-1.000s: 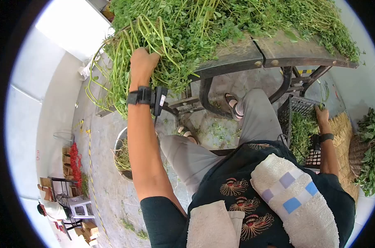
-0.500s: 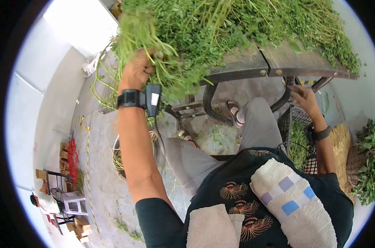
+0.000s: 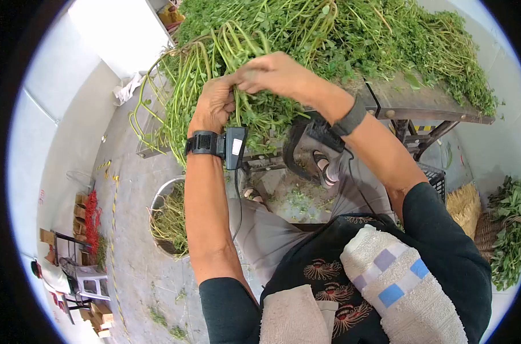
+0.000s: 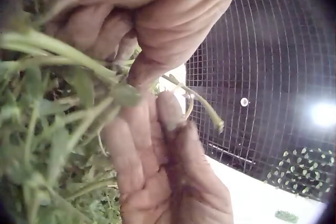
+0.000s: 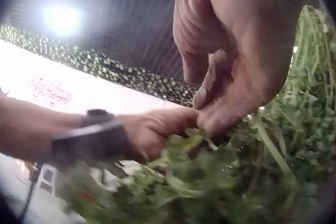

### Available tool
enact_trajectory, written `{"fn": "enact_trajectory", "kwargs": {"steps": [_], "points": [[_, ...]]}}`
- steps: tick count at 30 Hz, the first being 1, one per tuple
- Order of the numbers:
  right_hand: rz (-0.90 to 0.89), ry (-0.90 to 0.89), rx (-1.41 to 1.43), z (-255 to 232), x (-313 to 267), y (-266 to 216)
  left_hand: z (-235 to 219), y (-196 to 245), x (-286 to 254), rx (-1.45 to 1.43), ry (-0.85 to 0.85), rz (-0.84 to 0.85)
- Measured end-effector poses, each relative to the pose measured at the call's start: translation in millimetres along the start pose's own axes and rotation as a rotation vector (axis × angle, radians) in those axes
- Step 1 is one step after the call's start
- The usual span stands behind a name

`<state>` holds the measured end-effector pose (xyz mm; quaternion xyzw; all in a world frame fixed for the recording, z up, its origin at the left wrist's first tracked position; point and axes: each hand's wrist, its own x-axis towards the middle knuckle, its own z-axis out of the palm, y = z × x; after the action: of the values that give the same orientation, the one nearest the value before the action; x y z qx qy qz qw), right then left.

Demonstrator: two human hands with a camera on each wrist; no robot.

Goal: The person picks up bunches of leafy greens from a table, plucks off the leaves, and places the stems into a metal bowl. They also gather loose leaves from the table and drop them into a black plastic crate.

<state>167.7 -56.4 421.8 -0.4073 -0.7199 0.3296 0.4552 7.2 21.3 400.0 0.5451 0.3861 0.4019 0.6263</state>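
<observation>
Leafy green stems (image 3: 237,46) hang over the left end of the table in a loose bunch, part of a broad heap of greens (image 3: 352,40). At the heap's front edge my left hand (image 3: 213,104) grips some of these stems with curled fingers. Meeting it from the right, my right hand (image 3: 275,73) pinches at the stems, its fingertips right at the left thumb. In the left wrist view a cut stem end (image 4: 212,119) pokes out between the hands. The right wrist view shows the right thumb and fingers (image 5: 226,108) drawn together over the leaves.
The dark-edged table (image 3: 401,100) carries the heap. A bucket of stems (image 3: 170,221) stands on the floor at left. At right are a black crate (image 3: 435,178), a straw bundle (image 3: 464,209) and a leafy wicker basket (image 3: 493,235). A person (image 3: 54,281) sits far left.
My right hand has come up from the crate at the right, past the table edge, to meet my left hand. The bunch in my left hand was blurred with motion and now looks steadier.
</observation>
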Motion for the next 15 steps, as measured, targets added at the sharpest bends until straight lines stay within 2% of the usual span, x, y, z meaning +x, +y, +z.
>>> {"fn": "enact_trajectory", "kwargs": {"steps": [1,2,3,4,5,6,9,10,14,15], "points": [[0.061,0.026,0.269,-5,7,18,-3,-3,-1,-0.011,0.003,0.003],[0.065,0.067,0.042,-12,7,21,-6,-6,-1,-0.066,-0.062,-0.005],[0.066,0.060,0.034,-16,7,25,-5,-7,-4,-0.120,-0.129,-0.015],[0.047,0.117,-0.010,-18,4,31,10,-10,-2,-0.167,0.051,0.024],[0.031,0.177,-0.054,-20,0,38,11,-10,-3,-0.172,0.046,0.017],[-0.028,0.150,-0.192,-23,-1,46,9,-11,-2,-0.128,0.000,-0.012],[-0.076,0.209,-0.278,-19,-6,60,9,-16,2,-0.079,-0.039,-0.015],[0.073,0.163,-0.282,-21,-6,58,9,-17,2,-0.101,-0.053,-0.022],[0.043,0.172,-0.242,-10,-9,53,10,-22,2,-0.125,-0.034,-0.013],[0.114,0.120,-0.249,-8,-8,47,10,-23,3,-0.160,-0.007,-0.006]]}}
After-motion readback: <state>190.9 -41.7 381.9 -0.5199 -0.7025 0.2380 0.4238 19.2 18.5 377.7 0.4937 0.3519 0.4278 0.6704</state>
